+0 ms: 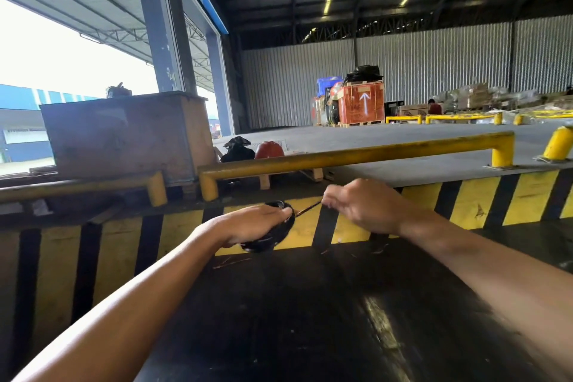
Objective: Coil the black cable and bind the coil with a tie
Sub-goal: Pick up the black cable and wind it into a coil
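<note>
A small coil of black cable [273, 239] sits in my left hand [251, 223], whose fingers are wrapped over its top. From the coil's upper right a thin dark strand [308, 208] runs taut up to my right hand [362, 204]. That hand is closed, pinching the strand's end between its fingertips. I cannot tell whether the strand is a tie or the cable's own end. Both hands hover above a black surface [310, 319], in front of a yellow-and-black striped edge.
A yellow steel guard rail [356, 155] runs just behind the hands, with another [93, 186] to the left. A large wooden crate [124, 136] stands at back left. Thin wire scraps [231, 263] lie on the black surface. Pallets and a person are far off.
</note>
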